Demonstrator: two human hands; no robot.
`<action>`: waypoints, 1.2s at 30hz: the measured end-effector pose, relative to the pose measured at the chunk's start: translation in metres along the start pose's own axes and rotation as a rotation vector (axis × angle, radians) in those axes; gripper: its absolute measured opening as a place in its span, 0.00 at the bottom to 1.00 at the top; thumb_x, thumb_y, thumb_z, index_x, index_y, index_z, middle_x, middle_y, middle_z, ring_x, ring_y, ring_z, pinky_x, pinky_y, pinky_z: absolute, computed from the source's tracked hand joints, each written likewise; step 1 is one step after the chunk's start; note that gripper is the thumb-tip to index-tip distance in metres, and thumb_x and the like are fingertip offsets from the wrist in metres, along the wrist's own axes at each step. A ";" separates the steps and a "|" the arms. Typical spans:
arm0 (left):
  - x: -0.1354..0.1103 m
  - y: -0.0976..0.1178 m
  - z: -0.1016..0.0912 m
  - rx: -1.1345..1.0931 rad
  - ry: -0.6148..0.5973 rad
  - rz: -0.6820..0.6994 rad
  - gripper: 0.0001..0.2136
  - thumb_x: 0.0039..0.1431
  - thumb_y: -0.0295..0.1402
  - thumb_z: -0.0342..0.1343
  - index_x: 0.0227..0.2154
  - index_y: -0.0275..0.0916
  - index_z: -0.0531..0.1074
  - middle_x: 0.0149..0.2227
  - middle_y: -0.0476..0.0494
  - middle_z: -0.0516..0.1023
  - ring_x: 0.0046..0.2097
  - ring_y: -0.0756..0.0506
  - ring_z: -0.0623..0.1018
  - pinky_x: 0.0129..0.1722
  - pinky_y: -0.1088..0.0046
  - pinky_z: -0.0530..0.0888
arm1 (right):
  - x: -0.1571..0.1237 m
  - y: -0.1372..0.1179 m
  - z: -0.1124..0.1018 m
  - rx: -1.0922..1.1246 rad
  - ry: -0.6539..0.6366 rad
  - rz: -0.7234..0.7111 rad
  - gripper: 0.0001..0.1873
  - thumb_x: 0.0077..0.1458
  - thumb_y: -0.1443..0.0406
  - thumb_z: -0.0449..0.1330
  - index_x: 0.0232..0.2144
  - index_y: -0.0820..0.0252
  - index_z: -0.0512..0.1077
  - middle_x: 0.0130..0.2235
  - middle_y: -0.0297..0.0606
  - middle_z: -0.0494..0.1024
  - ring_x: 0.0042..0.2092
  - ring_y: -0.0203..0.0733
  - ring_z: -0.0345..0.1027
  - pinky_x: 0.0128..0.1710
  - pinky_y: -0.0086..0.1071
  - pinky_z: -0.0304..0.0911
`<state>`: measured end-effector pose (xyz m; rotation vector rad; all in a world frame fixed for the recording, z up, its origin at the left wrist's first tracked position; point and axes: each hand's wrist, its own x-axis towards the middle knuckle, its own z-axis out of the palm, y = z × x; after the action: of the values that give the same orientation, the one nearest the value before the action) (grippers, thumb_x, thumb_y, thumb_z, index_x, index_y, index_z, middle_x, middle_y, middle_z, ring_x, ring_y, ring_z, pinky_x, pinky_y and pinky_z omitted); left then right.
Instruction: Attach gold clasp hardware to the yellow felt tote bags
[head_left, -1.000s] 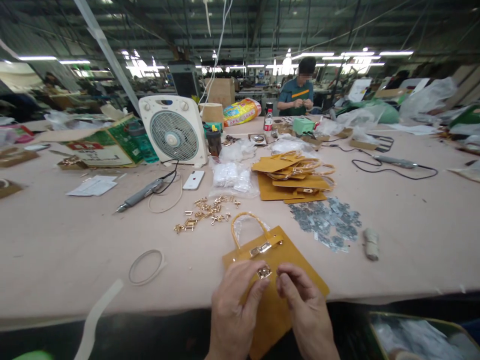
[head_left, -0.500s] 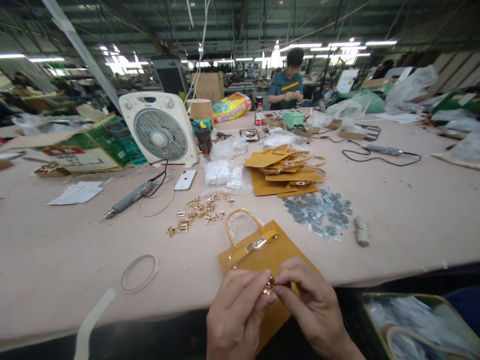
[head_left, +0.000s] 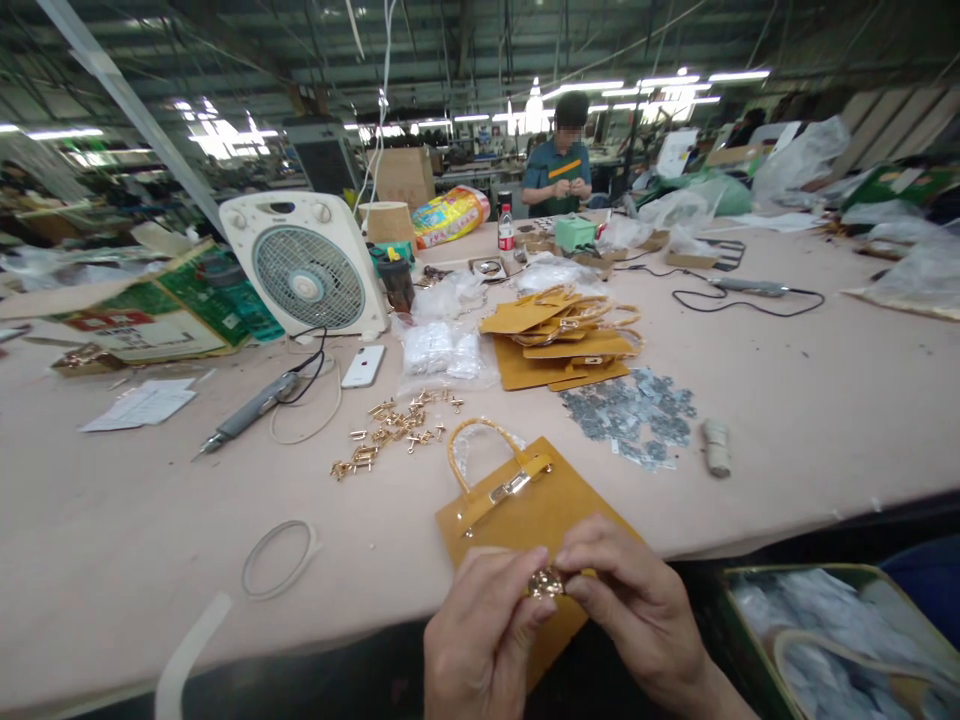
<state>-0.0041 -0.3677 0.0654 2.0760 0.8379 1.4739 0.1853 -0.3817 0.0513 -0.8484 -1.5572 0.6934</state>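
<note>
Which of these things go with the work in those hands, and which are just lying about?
Seemingly part of the job:
small gold-coloured fitting, between left hand and right hand
mustard bag piece with handle
stacked mustard pieces
scattered gold-coloured fittings

Seemingly just lying about:
white phone
fan
red-capped bottle

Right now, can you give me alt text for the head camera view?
A left hand pinches a shiny gold fitting, with the right hand at its edge, over a mustard bag. Beyond on the pale table are scattered gold pieces, stacked mustard bags, grey pieces and, farther left, a white fan.
</note>
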 end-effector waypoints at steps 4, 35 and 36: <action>0.002 -0.002 -0.003 0.027 -0.044 0.067 0.16 0.69 0.33 0.59 0.57 0.42 0.76 0.41 0.40 0.85 0.41 0.45 0.83 0.39 0.73 0.82 | 0.005 -0.001 -0.005 -0.027 -0.055 -0.022 0.13 0.64 0.71 0.64 0.48 0.50 0.79 0.37 0.35 0.80 0.39 0.38 0.75 0.40 0.29 0.71; -0.014 -0.018 -0.005 0.008 -0.133 0.194 0.19 0.67 0.30 0.61 0.60 0.46 0.72 0.42 0.37 0.83 0.44 0.44 0.82 0.41 0.69 0.82 | -0.038 0.026 0.014 0.452 -0.068 0.522 0.26 0.67 0.43 0.54 0.48 0.53 0.81 0.37 0.45 0.81 0.37 0.48 0.77 0.35 0.37 0.74; -0.016 -0.019 -0.005 0.041 -0.134 0.187 0.19 0.66 0.31 0.62 0.59 0.47 0.73 0.44 0.36 0.82 0.45 0.43 0.82 0.42 0.68 0.82 | -0.044 0.033 0.014 0.551 -0.115 0.626 0.30 0.66 0.40 0.51 0.48 0.53 0.81 0.36 0.45 0.81 0.36 0.47 0.77 0.34 0.38 0.73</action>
<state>-0.0165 -0.3654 0.0432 2.3081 0.6427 1.4012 0.1787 -0.3995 -0.0022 -0.8757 -1.0903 1.5622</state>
